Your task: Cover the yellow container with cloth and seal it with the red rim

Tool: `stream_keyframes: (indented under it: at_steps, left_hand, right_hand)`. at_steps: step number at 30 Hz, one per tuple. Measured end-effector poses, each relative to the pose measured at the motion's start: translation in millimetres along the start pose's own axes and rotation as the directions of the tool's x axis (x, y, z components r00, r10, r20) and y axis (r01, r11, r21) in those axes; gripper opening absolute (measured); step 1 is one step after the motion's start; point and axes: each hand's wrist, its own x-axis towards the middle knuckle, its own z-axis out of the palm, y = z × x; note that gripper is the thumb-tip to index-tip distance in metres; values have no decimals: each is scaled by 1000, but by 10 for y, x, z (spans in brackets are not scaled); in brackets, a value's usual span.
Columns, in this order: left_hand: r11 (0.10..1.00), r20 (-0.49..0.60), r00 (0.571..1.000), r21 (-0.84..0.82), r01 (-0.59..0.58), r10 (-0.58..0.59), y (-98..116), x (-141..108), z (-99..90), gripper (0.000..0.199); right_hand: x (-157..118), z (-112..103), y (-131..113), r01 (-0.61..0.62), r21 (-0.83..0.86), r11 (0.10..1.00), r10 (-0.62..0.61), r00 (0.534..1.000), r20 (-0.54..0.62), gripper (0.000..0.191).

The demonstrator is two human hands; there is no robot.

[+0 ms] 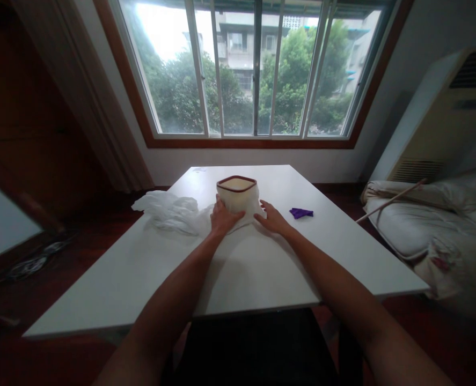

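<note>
A cream, square-mouthed container [238, 197] with a dark brown rim stands upright on the white table [257, 273]. Thin white plastic surrounds its lower part. My left hand [224, 215] rests against the container's left side, fingers apart, thumb stretched across the front over the plastic. On the right side, my right hand [273, 217] has its fingers spread and touches the plastic near the base. A crumpled white plastic bag [169, 212] spreads over the table to the left and reaches the container.
A folded purple cloth [301, 213] lies on the table to the right. Past the right edge are a covered sofa [402, 222] with a thin stick [390, 201] and a tall air conditioner [434, 112]. A window is ahead.
</note>
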Motion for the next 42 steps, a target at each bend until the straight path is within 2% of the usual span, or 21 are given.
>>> stream_keyframes:
  at_steps: [3,7,9,13,16,17,19,21,23,25,30,35,38,42]
  left_hand:
    - [988,-117,986,81,128,-118,-120,120,-143,123]
    - [967,-176,959,92,239,-221,-293,217,-302,119]
    - [964,-200,949,57,258,-242,-339,234,-359,115]
    - [990,-312,940,-2,144,-138,-257,208,-515,103]
    - [993,-380,925,97,71,-29,-60,148,-642,80]
    - [990,-340,940,131,50,-3,8,125,-663,66]
    - [986,-165,986,168,17,11,110,82,-655,40]
    - [982,12,1000,187,-5,3,137,53,-584,33]
    - [980,98,995,195,-26,7,82,45,-483,32]
    - [981,123,992,188,-46,23,-30,62,-387,35]
    - [982,131,990,170,-78,56,-332,157,-234,65]
    - [968,224,975,239,-69,14,-436,180,-149,87]
    - [955,244,970,284,-87,16,-353,166,-191,83]
    - [943,211,977,318,-99,31,-190,223,-475,65]
  right_hand:
    - [-18,-5,-8,33,-24,999,-31,997,70,69]
    - [-25,-35,4,32,-37,999,-27,993,116,69]
    - [-23,-47,7,26,-42,999,-21,991,130,69]
    - [-19,-73,9,40,-44,998,-34,989,143,67]
    - [-24,-94,12,24,-39,999,-18,989,148,63]
    - [-27,-99,12,18,-35,999,-13,989,151,62]
    - [-32,-106,10,14,-24,1000,-10,988,157,59]
    - [-34,-111,8,18,-10,1000,-17,987,161,57]
    - [-32,-121,9,23,-4,1000,-22,985,168,55]
    - [-26,-138,18,25,-12,1000,-22,983,183,54]
    - [-7,-182,85,22,-62,998,-10,981,191,50]
    - [18,-213,199,22,-91,996,-8,989,147,46]
    - [46,-304,262,-5,-177,984,25,994,110,45]
    - [70,-565,366,-197,-405,893,232,972,39,46]
